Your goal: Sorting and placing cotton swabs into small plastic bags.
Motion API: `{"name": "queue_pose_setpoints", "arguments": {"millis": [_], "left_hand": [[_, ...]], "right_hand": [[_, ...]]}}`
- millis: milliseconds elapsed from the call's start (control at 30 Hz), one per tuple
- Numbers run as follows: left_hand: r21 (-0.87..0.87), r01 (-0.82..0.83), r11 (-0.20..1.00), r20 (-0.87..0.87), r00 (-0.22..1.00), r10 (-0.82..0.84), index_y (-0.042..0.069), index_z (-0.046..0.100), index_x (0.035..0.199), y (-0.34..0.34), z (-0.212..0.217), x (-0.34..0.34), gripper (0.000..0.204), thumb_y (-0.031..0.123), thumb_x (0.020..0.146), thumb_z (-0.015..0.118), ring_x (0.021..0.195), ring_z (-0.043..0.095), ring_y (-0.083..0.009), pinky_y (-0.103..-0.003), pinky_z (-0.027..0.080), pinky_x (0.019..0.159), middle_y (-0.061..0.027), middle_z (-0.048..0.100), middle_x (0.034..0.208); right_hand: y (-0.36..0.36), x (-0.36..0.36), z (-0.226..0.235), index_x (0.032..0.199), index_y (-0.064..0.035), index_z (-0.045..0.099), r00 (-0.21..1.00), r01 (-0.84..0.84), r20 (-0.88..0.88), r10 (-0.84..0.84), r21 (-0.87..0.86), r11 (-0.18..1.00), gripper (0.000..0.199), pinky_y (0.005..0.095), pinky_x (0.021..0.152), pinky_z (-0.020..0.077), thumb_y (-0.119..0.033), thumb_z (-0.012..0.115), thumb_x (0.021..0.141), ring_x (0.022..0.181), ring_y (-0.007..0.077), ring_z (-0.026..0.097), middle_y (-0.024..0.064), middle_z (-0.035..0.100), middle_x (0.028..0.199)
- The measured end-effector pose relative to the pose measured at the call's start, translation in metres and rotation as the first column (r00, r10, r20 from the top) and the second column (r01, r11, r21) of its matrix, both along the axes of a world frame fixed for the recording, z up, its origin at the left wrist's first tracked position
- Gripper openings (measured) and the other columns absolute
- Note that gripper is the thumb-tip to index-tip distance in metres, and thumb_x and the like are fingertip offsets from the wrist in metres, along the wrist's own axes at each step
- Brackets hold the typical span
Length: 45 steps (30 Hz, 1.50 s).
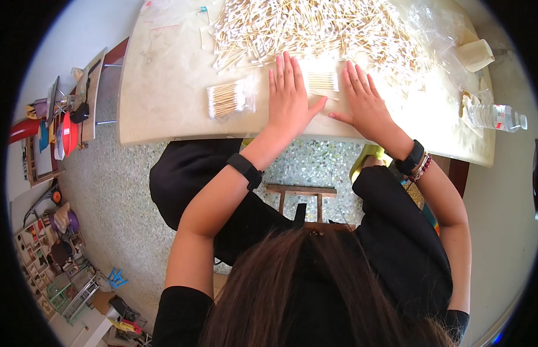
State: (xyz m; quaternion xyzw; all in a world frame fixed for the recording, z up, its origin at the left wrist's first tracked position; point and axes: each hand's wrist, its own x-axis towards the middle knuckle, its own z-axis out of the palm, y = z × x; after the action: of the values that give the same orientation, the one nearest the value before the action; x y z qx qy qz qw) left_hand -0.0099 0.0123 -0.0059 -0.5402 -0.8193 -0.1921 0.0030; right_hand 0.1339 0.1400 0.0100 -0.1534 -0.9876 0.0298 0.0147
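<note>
Currently, head view: a large heap of cotton swabs (pixel 315 32) spreads loosely over the far part of a pale table (pixel 164 87); all places below are taken from it.

Left hand (pixel 289 98): at the heap's near edge, palm down, fingers straight and pointing into it, thumb out to the side. Open, nothing seen in its grasp. Right hand (pixel 368 111): also on the near side, farther right, flat, fingers slightly apart, thumb turned inward. Open too, no hold visible. Cannot tell whether either palm covers anything.

Between the hands, just nearer than the heap: a neat row of swabs (pixel 322 81), sticks side by side. Whether the hands touch it, cannot tell.

Nearer than the heap, toward its left: a clear packet of swabs (pixel 227 99), filled, lying just beside the left hand. Right of the heap: crumpled clear plastic (pixel 434 26), a cream-coloured roll or cup (pixel 475 55) and, nearer, a clear bottle (pixel 493 117) on its side.

Dark bands (pixel 244 171) on both wrists.
</note>
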Motion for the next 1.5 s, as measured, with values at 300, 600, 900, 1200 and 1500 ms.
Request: {"name": "queue_pose_setpoints", "arguments": {"millis": [300, 600, 900, 1200, 1500], "left_hand": [[0.026, -0.034, 0.999, 0.030, 0.999, 0.034, -0.015, 0.012, 0.136, 0.001, -0.008, -0.004, 0.093, 0.048, 0.083, 0.055, 0.137, 0.007, -0.0406, -0.050, 0.008, 0.110, -0.0314, 0.010, 0.145], [-0.208, -0.023, 0.978, 0.051, 0.998, 0.034, -0.008, 0.013, 0.140, -0.023, 0.015, 0.004, 0.087, 0.052, 0.087, 0.048, 0.136, 0.006, -0.0436, -0.052, 0.009, 0.109, -0.0325, 0.008, 0.145], [-0.197, 0.076, 0.977, 0.099, 0.993, -0.057, 0.003, 0.022, 0.142, -0.026, 0.015, 0.019, 0.074, 0.049, 0.088, 0.046, 0.136, 0.007, -0.0449, -0.054, 0.010, 0.108, -0.0322, 0.010, 0.144], [-0.215, 0.082, 0.973, 0.066, 0.995, -0.069, 0.005, 0.023, 0.142, -0.027, 0.014, 0.021, 0.071, 0.049, 0.090, 0.044, 0.136, 0.006, -0.0454, -0.056, 0.009, 0.108, -0.0314, 0.008, 0.145], [-0.170, 0.086, 0.982, 0.064, 0.995, -0.076, 0.005, 0.025, 0.141, -0.024, 0.012, 0.018, 0.069, 0.047, 0.090, 0.044, 0.135, 0.007, -0.0466, -0.057, 0.008, 0.107, -0.0316, 0.009, 0.144]], "right_hand": [[-0.012, 0.005, 0.009, 0.140, -0.0019, 0.026, 0.994, -0.102, -0.026, 0.103, 0.021, 0.995, 0.083, 0.0445, 0.110, 0.0164, -0.061, 0.044, 0.083, 0.137, 0.0323, 0.017, 0.0207, 0.021, 0.146], [-0.011, 0.008, 0.008, 0.140, -0.0077, 0.029, 0.993, -0.118, -0.007, 0.118, 0.051, 0.992, 0.078, 0.0464, 0.110, 0.0155, -0.059, 0.045, 0.084, 0.137, 0.0313, 0.017, 0.0185, 0.021, 0.146], [-0.012, 0.007, 0.010, 0.139, -0.0072, 0.031, 0.992, -0.124, -0.003, 0.124, 0.062, 0.990, 0.076, 0.0470, 0.110, 0.0160, -0.058, 0.045, 0.084, 0.137, 0.0314, 0.018, 0.0184, 0.022, 0.146], [-0.005, 0.004, 0.016, 0.137, -0.0086, 0.034, 0.992, -0.124, -0.035, 0.125, 0.008, 0.992, 0.064, 0.0464, 0.110, 0.0168, -0.045, 0.051, 0.087, 0.136, 0.0321, 0.019, 0.0161, 0.022, 0.147], [0.045, -0.024, 0.022, 0.100, -0.0112, 0.064, 0.962, -0.071, -0.267, 0.055, -0.052, 0.996, 0.021, 0.0347, 0.076, 0.0476, -0.013, 0.060, 0.079, 0.089, 0.0236, 0.053, 0.0046, 0.057, 0.088]]}}
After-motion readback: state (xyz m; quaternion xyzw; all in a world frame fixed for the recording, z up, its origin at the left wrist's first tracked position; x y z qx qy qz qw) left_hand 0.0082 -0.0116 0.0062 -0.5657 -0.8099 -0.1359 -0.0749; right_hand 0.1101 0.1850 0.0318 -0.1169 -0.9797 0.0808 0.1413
